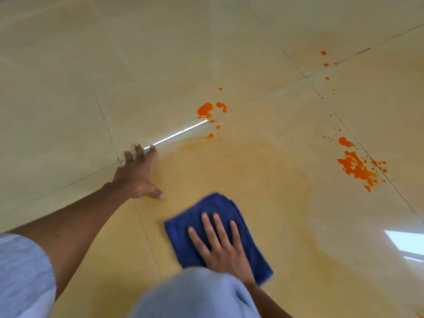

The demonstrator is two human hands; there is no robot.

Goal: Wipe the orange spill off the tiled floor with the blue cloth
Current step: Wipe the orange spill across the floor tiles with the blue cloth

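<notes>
This looks like a room inside a house or some other building, but which room it is cannot be told. All that shows is the floor (160, 65). It is made of big, smooth, cream tiles with thin dark lines between them. The tiles are shiny. A bright patch (406, 243) on the right looks like light from a window bouncing off the floor, and a thin white streak (176, 134) shines along one line. Orange spill (356, 167) lies in blobs and drops on the tiles. No walls or furniture show.
</notes>
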